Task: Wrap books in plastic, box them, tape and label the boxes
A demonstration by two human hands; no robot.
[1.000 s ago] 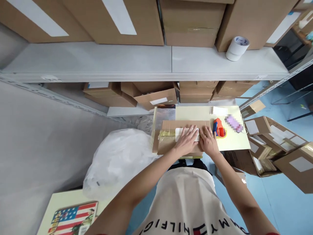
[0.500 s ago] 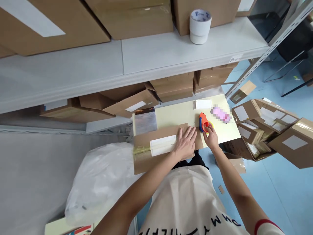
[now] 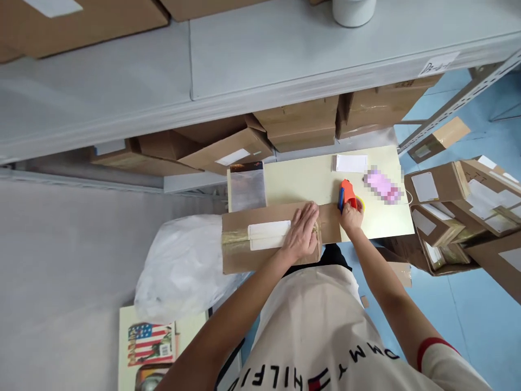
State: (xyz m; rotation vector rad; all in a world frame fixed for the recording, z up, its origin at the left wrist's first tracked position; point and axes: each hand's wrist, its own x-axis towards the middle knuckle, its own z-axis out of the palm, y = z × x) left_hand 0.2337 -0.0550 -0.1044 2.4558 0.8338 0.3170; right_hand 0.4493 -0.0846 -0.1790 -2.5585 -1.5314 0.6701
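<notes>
A long cardboard box [image 3: 236,260] with a white label [image 3: 269,235] lies along the near side of the pale yellow tabletop [image 3: 301,187]. Yellowish tape runs over both of its ends. My left hand [image 3: 302,233] rests on top near the right end, fingers stretched out and close together. Just right of the box, my right hand [image 3: 351,216] is closed on an orange and blue tape dispenser [image 3: 347,191]. Part of its yellow roll shows beside my fingers. A brown cardboard piece [image 3: 330,222] lies under the dispenser's left side, touching the box end.
A white label stack [image 3: 350,163] and a blurred pink item [image 3: 382,185] sit farther back. A grey sheet [image 3: 247,187] lies at back left. Shelf edge [image 3: 301,84] overhangs behind. White plastic bag [image 3: 179,266] bulges at left; cardboard boxes [image 3: 437,182] crowd the right.
My left hand's fingers have drawn together at the box's right end, where tape now shows. The right hand still holds the dispenser, now turned more upright. The camera view has shifted.
</notes>
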